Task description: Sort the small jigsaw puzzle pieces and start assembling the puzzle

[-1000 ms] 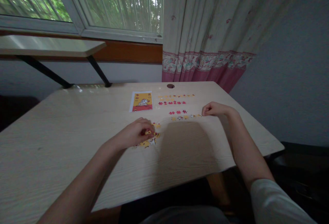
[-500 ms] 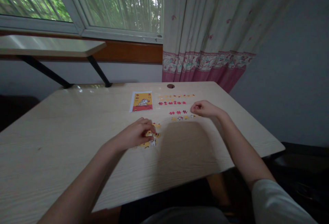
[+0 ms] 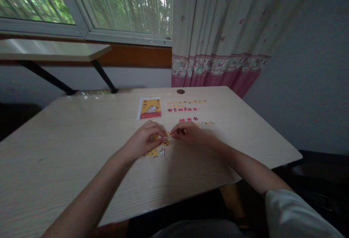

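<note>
My left hand (image 3: pixel 144 139) is above a small pile of loose yellow and white jigsaw puzzle pieces (image 3: pixel 154 153), with thumb and fingers pinched on a small puzzle piece (image 3: pixel 165 137). Close beside it on the right, my right hand (image 3: pixel 188 132) has its thumb and fingertips drawn together at that piece. Whether the right fingers grip the piece is too small to make out. Just beyond my right hand lie a short row of red puzzle pieces (image 3: pixel 188 119) and some white and yellow pieces (image 3: pixel 208 123), partly covered by the hand.
A printed picture (image 3: pixel 151 108) of a white animal on yellow and red lies at the back. Right of it are rows of yellow pieces (image 3: pixel 187 102) and red pieces (image 3: pixel 182 110). A cable hole (image 3: pixel 180 91) and a raised shelf (image 3: pixel 54 50) are on the desk (image 3: pixel 81 139).
My right hand has moved left and nearer to me, from the right end of the rows to my left hand. The left hand has stayed over the pile, its fingertips shifting slightly right.
</note>
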The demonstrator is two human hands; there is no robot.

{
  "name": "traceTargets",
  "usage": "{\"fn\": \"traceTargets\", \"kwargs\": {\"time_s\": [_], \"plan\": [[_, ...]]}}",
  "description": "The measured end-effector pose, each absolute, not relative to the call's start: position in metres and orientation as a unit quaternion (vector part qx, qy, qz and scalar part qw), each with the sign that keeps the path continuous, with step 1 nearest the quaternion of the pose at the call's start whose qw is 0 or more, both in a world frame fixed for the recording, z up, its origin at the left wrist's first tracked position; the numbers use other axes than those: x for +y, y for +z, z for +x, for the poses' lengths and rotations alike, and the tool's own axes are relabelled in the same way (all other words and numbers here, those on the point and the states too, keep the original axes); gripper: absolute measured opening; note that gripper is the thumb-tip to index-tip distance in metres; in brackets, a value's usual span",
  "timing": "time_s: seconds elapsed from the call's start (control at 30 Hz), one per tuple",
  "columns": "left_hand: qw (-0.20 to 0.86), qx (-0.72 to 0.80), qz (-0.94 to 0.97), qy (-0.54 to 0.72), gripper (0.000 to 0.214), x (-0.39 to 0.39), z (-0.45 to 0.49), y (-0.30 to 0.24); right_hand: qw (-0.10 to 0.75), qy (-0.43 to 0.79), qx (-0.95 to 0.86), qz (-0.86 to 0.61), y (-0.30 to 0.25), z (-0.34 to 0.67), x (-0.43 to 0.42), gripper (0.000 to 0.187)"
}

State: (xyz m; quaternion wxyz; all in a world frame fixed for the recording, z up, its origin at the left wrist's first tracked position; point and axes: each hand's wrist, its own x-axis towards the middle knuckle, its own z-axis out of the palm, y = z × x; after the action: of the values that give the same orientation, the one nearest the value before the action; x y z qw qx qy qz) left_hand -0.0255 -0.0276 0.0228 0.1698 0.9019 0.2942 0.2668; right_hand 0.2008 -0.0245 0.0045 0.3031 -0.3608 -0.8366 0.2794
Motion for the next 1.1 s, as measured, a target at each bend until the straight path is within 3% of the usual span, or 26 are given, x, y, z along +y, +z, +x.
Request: {"fn": "traceTargets", "kwargs": {"time_s": [0.73, 0.97, 1.1], "plan": [[0.122, 0.272, 0.915, 0.271, 0.006, -0.032, -0.020, 0.021, 0.307, 0.324, -0.781, -0.437, 0.002, 0.184, -0.038, 0.010], [0.113, 0.342, 0.882, 0.304, 0.015, -0.024, -0.038, 0.027, 0.371, 0.183, -0.811, -0.413, 0.011, 0.206, -0.018, 0.011], [0.088, 0.376, 0.879, 0.280, 0.014, -0.016, -0.051, 0.025, 0.421, 0.207, -0.767, -0.438, 0.013, 0.222, -0.006, 0.014]]}}
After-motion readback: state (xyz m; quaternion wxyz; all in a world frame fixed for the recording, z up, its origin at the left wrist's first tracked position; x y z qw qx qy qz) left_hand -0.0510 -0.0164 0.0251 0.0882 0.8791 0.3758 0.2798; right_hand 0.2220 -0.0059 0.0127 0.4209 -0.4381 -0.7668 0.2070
